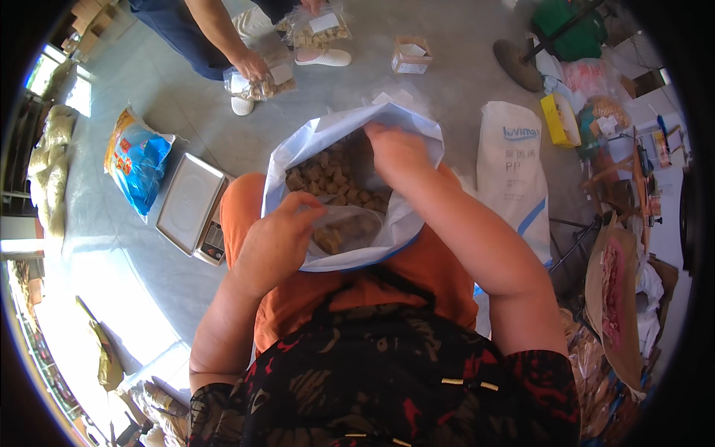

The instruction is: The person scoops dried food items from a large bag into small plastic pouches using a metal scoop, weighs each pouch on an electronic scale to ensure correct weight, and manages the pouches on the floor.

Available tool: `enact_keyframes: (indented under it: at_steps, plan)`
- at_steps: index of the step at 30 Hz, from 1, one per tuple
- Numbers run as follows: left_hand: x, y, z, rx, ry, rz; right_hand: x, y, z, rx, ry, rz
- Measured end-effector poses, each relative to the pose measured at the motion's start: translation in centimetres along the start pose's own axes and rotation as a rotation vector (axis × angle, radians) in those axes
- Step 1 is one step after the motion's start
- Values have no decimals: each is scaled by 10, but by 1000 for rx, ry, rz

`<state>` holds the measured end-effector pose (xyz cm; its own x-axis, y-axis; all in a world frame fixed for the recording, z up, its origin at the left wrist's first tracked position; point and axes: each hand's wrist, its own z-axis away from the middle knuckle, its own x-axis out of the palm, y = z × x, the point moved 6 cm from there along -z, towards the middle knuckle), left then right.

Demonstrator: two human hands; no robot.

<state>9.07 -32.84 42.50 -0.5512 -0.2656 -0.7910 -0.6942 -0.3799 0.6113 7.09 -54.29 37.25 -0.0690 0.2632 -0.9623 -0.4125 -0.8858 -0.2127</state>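
Between my knees a white woven sack stands with its mouth wide. Brown cube-like chunks lie inside it. My left hand pinches the edge of a clear plastic bag within the sack's near side; some brown pieces show through the film. Over the far right part of the mouth, my right hand reaches in with bent fingers pointing down. Its fingertips are hidden, so what they hold cannot be seen.
A flat-topped scale and a blue packaged bag are at left. Ahead, another person's hands hold clear bags of brown chunks. A small carton stands beyond my sack. A printed white sack lies at right.
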Motion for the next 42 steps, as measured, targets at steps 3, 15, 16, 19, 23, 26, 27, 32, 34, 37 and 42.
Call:
enact_keyframes:
  at_steps: [3,15,16,19,23,26,27,32,34,37,42]
  plan:
    - [2,-2,4,10,18,28,18,6,-8,36,-30,-91]
    - [-5,-12,1,41,101,126,66,27,-14,181,-65,-739]
    - [-5,-11,2,36,97,147,68,32,-19,129,-50,-800]
    - [-5,-11,1,24,86,131,74,21,-7,301,-102,-877]
    - [-3,-8,0,11,54,108,97,29,-19,188,-119,-850]
    - [-5,-4,-7,20,50,113,96,32,-25,213,-179,-941]
    - [-4,-1,-6,11,34,118,97,31,-27,196,-196,-933]
    - [0,8,-6,-13,-9,71,106,20,-26,258,-312,-1023]
    - [0,10,-4,-14,-18,50,108,22,-25,335,-390,-1236]
    - [-2,12,-2,-49,-10,18,81,20,-11,300,-291,-1203]
    - [5,11,3,-39,-28,-5,114,15,-27,228,-320,-1090]
